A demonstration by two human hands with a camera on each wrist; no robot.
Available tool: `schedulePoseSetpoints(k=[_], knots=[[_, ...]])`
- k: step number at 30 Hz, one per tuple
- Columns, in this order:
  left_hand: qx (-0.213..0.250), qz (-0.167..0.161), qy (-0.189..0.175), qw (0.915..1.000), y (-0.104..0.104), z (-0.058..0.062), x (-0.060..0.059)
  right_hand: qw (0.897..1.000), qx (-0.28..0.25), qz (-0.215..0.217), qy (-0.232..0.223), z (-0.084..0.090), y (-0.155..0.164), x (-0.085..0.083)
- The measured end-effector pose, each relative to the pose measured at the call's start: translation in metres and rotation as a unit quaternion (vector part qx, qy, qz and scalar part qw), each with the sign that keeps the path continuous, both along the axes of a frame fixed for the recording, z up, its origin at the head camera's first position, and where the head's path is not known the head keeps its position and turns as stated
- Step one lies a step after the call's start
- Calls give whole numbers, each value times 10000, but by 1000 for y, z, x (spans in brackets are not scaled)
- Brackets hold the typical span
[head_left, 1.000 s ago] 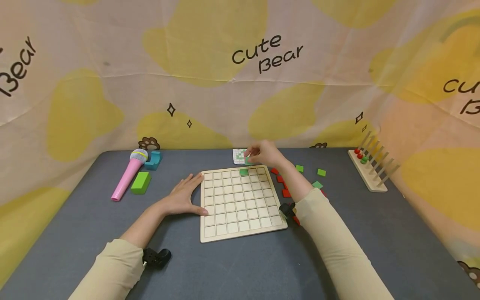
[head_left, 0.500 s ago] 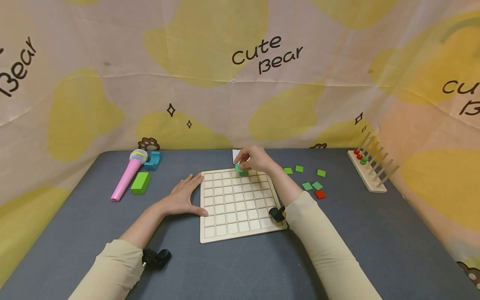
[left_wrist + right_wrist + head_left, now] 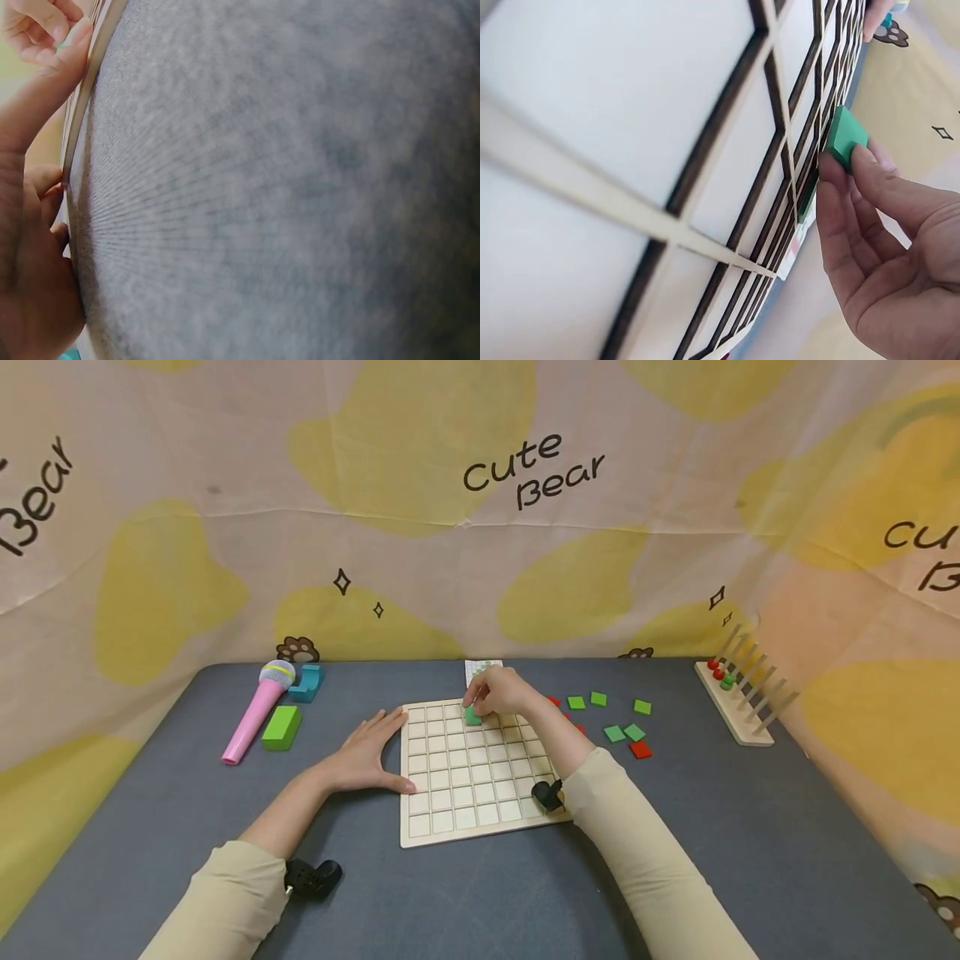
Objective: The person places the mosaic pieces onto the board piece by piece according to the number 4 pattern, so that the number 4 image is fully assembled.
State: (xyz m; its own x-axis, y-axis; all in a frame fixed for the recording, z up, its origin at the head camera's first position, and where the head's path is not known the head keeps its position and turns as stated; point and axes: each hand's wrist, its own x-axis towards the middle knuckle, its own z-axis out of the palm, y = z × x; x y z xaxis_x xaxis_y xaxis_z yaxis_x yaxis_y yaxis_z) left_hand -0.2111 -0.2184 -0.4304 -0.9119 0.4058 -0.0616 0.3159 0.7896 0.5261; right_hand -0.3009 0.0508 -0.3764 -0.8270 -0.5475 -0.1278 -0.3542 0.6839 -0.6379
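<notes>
L. hand lies flat, fingers straight, against grid board left edge on tabletop. R. hand fingers pinch green tile over a far-row cell. Beyond: loose tiles, pattern card.

My left hand lies flat, fingers straight and spread. My right hand reaches forward, arm extended, fingertips curled into a pinch.

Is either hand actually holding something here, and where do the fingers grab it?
The right hand pinches a small green square tile by its edges, over the wooden grid board. The left hand holds nothing; it rests flat against the board's left edge.
</notes>
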Motion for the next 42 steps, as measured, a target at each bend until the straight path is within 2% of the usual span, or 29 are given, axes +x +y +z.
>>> schedulePoseSetpoints(k=[6,14,25,42], knots=[[-206,-61,46,9998,-1,3,0,9997,176,102,133,-1,-2,2],[-119,-171,110,9997,1,12,2,9996,194,64,198,1,-1,5],[-77,-127,175,9997,2,13,-1,9994,261,72,202,-2,-2,4],[-522,-140,45,9985,6,17,-3,9990,362,31,256,-2,-4,6]])
